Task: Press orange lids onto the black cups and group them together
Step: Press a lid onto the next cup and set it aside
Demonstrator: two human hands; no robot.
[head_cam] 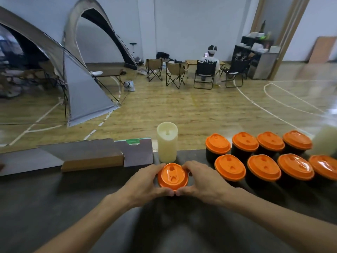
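On the dark worktop [54,198], left hand [144,185] and right hand [204,183] have their fingers curled round one orange lid [172,176] (cup underneath mostly hidden), just before a cream candle [167,142]. Right of that, eight lidded black cups [262,157] sit grouped in two rows.

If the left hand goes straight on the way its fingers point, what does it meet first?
Probably the cream cylinder just behind the lid that the left hand holds; depth is unclear.
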